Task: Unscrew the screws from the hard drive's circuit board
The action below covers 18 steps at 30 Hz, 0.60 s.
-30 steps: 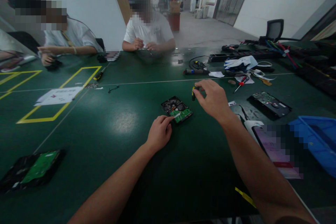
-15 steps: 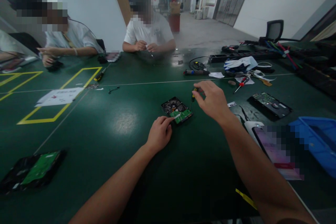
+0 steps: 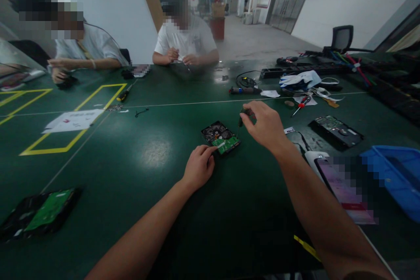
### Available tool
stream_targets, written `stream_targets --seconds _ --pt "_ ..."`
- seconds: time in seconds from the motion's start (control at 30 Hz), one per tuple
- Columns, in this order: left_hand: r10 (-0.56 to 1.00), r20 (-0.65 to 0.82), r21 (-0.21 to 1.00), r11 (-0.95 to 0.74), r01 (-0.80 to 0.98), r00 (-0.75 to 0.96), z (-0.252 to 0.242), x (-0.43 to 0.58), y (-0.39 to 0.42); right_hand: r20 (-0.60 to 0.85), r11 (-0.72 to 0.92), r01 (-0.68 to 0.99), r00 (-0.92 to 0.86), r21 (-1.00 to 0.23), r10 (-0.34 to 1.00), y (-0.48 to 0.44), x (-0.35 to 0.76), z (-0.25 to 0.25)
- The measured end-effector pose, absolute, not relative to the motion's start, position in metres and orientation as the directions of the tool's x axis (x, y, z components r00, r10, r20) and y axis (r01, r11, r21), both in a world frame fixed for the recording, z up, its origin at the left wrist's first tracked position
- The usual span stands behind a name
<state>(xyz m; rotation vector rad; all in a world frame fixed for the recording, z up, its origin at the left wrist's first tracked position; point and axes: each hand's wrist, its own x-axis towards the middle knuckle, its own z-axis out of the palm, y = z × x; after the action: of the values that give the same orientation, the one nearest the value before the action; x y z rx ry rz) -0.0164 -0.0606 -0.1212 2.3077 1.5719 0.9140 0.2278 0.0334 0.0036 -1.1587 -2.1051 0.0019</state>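
Observation:
A hard drive (image 3: 217,131) with a green circuit board lies near the middle of the green table (image 3: 131,210). At its near edge, my left hand (image 3: 198,167) holds it with the index fingertip on the board side and the other fingers curled. My right hand (image 3: 263,124) pinches the handle of a small screwdriver (image 3: 240,121) between thumb and fingers. The screwdriver stands nearly upright, and its thin shaft reaches down to the drive's right corner. Whether the tip sits in a screw is too small to tell.
Other hard drives lie at the lower left (image 3: 42,214) and right (image 3: 336,131). A blue bin (image 3: 393,157) and a phone (image 3: 344,192) are at the right. Beyond are a red screwdriver (image 3: 302,104), gloves (image 3: 300,79) and a pen-shaped tool (image 3: 244,90). Two people sit across the table.
The screwdriver's handle has turned slightly in my right hand, its yellow part now less visible. My left hand and the drive have stayed put.

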Motion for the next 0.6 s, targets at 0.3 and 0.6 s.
stream_targets --seconds 0.3,0.6 --pt "0.893 0.379 0.487 -0.414 0.769 0.241 -0.1216 -0.0169 -0.0605 0.584 0.518 0.758 -0.228 -0.396 0.779 0.0373 0.2294 -0.0001" --pt "0.896 0.373 0.483 -0.409 0.774 0.241 -0.1226 -0.0160 -0.0608 0.635 0.625 0.699 -0.315 -0.347 0.705 0.0395 0.2296 -0.0024"
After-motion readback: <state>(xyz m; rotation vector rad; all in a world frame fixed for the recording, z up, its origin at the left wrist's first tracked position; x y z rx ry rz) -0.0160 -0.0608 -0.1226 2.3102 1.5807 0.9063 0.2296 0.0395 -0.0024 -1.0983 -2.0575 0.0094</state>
